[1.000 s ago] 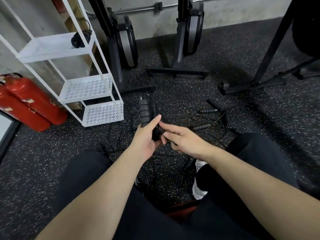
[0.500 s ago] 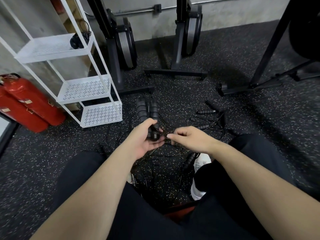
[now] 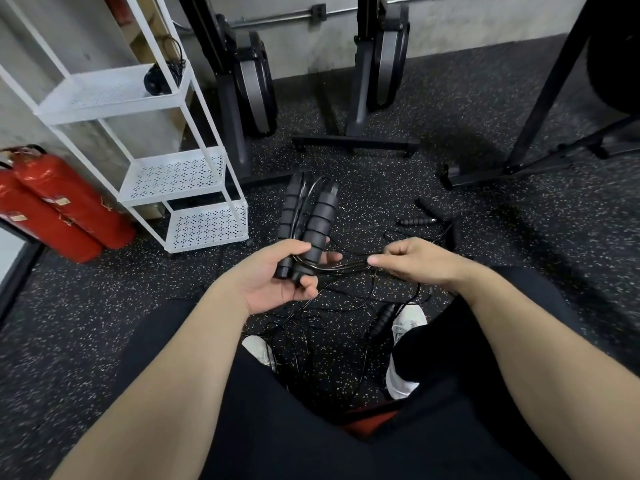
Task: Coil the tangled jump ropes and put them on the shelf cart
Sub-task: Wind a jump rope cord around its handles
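Note:
My left hand grips two black foam jump rope handles side by side, their tops pointing away from me. Thin black cord loops run from them to my right hand, which pinches the cord strands just to the right. More tangled black cord lies on the floor between my knees. Loose handles lie on the floor: one at the right, another by my shoe. The white three-tier shelf cart stands at the left, with a coiled black rope on its top shelf.
Two red fire extinguishers lie left of the cart. Black exercise machines and their floor bases stand along the back wall. A dark rack leg rises at the right. My white shoes rest among the cords.
My right hand has drawn away to the right of the handles, pulling cord strands out with it. My left hand has kept hold of the two handles.

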A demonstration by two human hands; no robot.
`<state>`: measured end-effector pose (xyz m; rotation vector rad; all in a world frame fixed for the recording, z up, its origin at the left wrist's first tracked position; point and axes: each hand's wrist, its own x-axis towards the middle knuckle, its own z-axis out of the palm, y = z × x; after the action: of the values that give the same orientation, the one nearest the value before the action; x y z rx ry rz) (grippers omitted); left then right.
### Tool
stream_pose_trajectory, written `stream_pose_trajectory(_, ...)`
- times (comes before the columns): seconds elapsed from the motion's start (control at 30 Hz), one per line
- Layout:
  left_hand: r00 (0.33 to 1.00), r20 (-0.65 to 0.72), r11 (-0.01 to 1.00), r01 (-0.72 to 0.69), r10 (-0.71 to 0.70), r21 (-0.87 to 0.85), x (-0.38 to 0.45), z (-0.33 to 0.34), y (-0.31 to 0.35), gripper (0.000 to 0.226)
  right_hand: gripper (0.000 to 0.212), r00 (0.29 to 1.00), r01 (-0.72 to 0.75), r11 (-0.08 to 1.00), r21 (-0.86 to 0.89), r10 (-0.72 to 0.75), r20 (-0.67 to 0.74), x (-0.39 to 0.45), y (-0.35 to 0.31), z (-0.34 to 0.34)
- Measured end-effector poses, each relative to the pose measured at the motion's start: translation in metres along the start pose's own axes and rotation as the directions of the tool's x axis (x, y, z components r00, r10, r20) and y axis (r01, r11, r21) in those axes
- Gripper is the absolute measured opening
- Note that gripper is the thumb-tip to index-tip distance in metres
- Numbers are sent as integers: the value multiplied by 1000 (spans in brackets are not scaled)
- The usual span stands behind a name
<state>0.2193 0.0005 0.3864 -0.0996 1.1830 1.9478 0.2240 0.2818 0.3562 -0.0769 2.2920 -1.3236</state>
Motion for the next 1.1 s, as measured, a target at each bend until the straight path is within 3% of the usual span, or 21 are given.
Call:
stream_pose_trajectory(0.07, 999, 28, 999, -34, 35, -11, -2, -4, 3, 38, 36, 989, 35, 989, 146, -55, 134, 0, 3, -5)
stream_pose_trajectory(0.13, 997, 51, 999, -51, 51, -6, -5, -6, 5, 44, 30, 985, 63, 982, 176, -90, 148, -1, 4, -5)
stream_pose_trajectory(0.2, 997, 71, 995, -40, 33, 92, -6, -5, 5, 50, 32, 998, 38, 995, 89, -43, 49, 2, 5, -2)
stream_pose_trajectory(0.3, 998, 31, 922, 47, -63, 385, -2, 3, -1, 48, 40, 993, -37, 999, -15, 35, -113, 8, 3, 2)
stream_pose_trajectory(0.43, 974, 51, 770, 142, -220, 622, 12, 10, -14, 69, 24, 974, -95, 994, -61, 80, -211, 16, 6, 3)
stream_pose_trajectory(0.5, 969, 16, 662, 157, -248, 733, 18, 15, -19, 82, 31, 976, -75, 994, -78, 58, -208, 19, 8, 5)
stream_pose_trajectory(0.57, 966, -52, 517, 180, -252, 837, 22, 22, -22, 89, 19, 974, -81, 994, -69, 64, -219, 18, 4, 7)
stream_pose_trajectory(0.67, 954, -151, 291, 227, -260, 929, 29, 30, -28, 96, 30, 965, -81, 995, -53, 65, -256, 16, 0, 10)
stream_pose_trajectory(0.8, 914, -289, -30, 293, -286, 956, 36, 37, -44, 80, 31, 982, -38, 998, -40, 30, -185, 12, -6, 25)
stream_pose_trajectory(0.87, 898, -360, -117, 341, -252, 933, 39, 34, -54, 75, 30, 985, -4, 998, -63, -7, -172, 9, -9, 39)
stream_pose_trajectory(1.0, 876, -459, -88, 451, -147, 888, 48, 24, -57, 76, 26, 974, 50, 989, -142, -80, -211, 6, -21, 57)
stream_pose_trajectory(1.1, 861, -496, 64, 505, -111, 861, 50, 14, -55, 57, 17, 982, 99, 982, -164, -123, -144, 2, -27, 68)
